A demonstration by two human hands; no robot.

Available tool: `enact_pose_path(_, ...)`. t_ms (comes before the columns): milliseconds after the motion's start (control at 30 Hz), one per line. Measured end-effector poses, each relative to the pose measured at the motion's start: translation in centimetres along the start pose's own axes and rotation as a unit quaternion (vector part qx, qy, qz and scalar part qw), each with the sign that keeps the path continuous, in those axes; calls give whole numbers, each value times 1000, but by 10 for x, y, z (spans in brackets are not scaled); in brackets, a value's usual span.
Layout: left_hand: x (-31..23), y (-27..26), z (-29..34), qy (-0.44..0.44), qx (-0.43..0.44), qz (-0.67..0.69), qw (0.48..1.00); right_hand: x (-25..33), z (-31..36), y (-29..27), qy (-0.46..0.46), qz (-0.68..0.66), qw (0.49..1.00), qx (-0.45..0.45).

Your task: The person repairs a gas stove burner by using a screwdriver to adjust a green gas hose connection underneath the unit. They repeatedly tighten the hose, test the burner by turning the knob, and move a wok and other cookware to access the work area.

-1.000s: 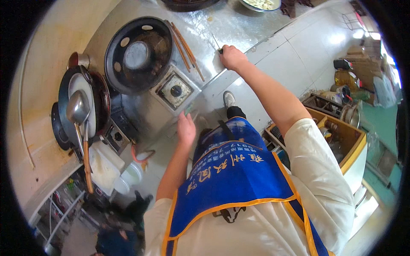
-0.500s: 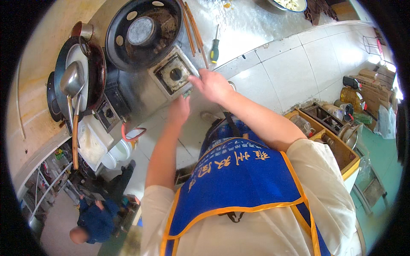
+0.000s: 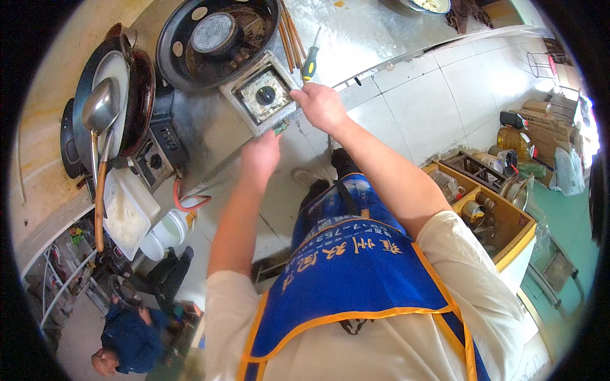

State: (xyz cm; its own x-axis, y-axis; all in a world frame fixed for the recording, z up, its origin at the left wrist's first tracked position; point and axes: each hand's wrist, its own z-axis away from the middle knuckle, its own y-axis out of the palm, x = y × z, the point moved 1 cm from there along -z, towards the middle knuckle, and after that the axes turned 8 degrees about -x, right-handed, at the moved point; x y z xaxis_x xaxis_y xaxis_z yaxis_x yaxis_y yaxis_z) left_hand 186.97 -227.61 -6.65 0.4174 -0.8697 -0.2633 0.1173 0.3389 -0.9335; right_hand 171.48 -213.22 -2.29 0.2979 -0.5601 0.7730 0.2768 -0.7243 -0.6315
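A gas stove [image 3: 274, 106] with a black knob [image 3: 265, 95] on its square front panel sits at the near edge of the steel counter. My right hand [image 3: 323, 109] is closed at the panel's right edge, the thumb against it. Below the panel's front edge is my left hand [image 3: 260, 152], slightly blurred. Its fingers are drawn together beside a small greenish part [image 3: 281, 126], and what they hold is hidden. Just beyond my right hand lies a yellow-and-black screwdriver [image 3: 310, 63]. A black round pan ring [image 3: 184, 70] surrounds the burner [image 3: 214, 33].
Wooden chopsticks [image 3: 291, 38] lie right of the burner. Stacked pans [image 3: 141, 101] and a ladle [image 3: 101, 105] lean at the left, near a second stove [image 3: 152, 162]. White tubs [image 3: 170, 228] stand below. A wooden crate [image 3: 508, 235] is at right. Another person [image 3: 130, 336] works lower left.
The view has shifted a little, so the counter sits higher in it. My right thumb has moved slightly away from the knob to the panel's edge. My left hand stays below the panel.
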Motion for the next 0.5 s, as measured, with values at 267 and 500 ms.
enact_pose_path(267,5,-8,-11,-7,107,94,990,7,1,-6,54,-15,998,18)
enact_pose_path(500,38,28,-15,-1,79,161,984,6,2,-5,60,10,998,32)
